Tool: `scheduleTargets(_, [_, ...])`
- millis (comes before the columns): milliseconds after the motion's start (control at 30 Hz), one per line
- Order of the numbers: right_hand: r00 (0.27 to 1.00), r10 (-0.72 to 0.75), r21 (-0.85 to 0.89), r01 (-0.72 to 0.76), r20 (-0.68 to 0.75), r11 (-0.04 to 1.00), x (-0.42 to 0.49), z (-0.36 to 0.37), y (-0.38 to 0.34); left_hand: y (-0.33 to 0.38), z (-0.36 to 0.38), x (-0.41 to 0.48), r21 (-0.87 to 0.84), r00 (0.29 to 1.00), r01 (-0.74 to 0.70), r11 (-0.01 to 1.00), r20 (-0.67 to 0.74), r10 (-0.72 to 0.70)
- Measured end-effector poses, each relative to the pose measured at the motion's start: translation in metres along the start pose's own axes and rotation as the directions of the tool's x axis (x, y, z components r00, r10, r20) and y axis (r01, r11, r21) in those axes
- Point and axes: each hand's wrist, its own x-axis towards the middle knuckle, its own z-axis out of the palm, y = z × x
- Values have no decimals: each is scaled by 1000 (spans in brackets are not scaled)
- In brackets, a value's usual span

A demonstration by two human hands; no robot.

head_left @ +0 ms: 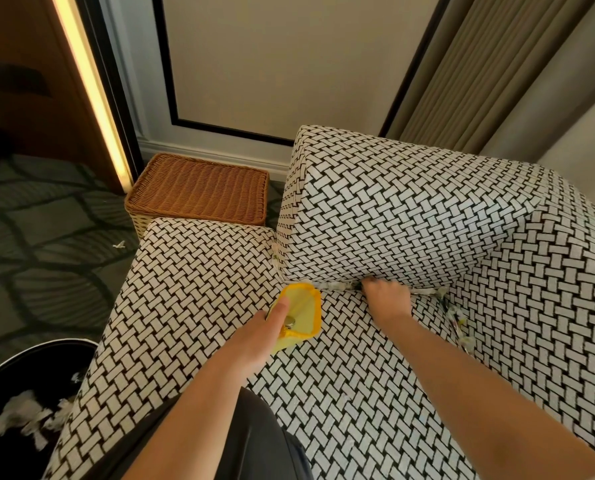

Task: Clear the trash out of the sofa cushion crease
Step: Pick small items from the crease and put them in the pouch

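The step in hand is the picking itself: the right hand (pixel 388 299) reaches into the crease (pixel 353 286) where the seat cushion (pixel 323 375) meets the back cushion (pixel 393 209). Its fingers (pixel 374 285) curl down into the gap with their tips hidden, so I cannot tell whether they are apart or pinched on anything.

Shredded paper scraps (pixel 334 285) lie in the crease on both sides of that hand, and more scraps (pixel 457 318) run down the side crease to its right.

The left hand (pixel 258 337) holds a small yellow dustpan (pixel 304 308) flat on the seat, its front edge close to the crease. The thumb (pixel 282 308) lies straight along the top; the fingers beneath are out of sight.

The task looks partly done, since the waste bin (pixel 40 346) at lower left already holds white scraps. The next move probably calls for dragging the lodged paper out sideways toward the dustpan, keeping the pan pressed against the fabric so that pieces do not slip under it.
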Motion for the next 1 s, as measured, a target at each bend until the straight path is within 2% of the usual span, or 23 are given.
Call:
scheduleTargets(200, [995, 10, 129, 3, -97, 992, -6, 2, 1, -1, 1, 2, -13, 1000, 17, 1000, -12, -17])
scheduleTargets(300, [970, 101, 315, -28, -220, 949, -14, 11, -2, -1, 1, 4, -12, 999, 27, 1000, -19, -27])
scheduleTargets(400, [920, 297, 633, -73, -256, 770, -29, 22, -10, -1, 1, 4, 1, 999, 29, 1000, -17, -29])
scheduleTargets(500, [909, 339, 729, -60, -242, 682, -47, 27, -22, 0, 2, 1, 10, 1000, -1, 1000, -23, 2])
scheduleTargets(633, [931, 354, 864, -102, -91, 493, -77, 25, -41, 1, 4, -1, 75, 999, -44, 996, -25, 46])
scheduleTargets(767, [933, 360, 990, -60, 12, 124, -104, -11, -62, -2, 7, -1, 163, 998, -61, 985, -15, 65])
scheduleTargets(833, [927, 376, 1000, 5, -11, 16, -110, -37, -65, -3, 10, 0, 219, 997, -65, 973, -19, 71])
scheduleTargets(900, [934, 354, 998, 59, -52, -9, -113, -59, -69, -4, 12, 1, 257, 997, -62, 964, -22, 70])
scheduleTargets(933, [944, 324, 998, 64, -67, 19, -113, -67, -70, -3, 13, 1, 270, 997, -64, 961, -26, 74])
scheduleTargets(1000, [962, 255, 987, 57, -95, 152, -111, -72, -74, -2, 15, -1, 290, 995, -78, 954, -35, 92])
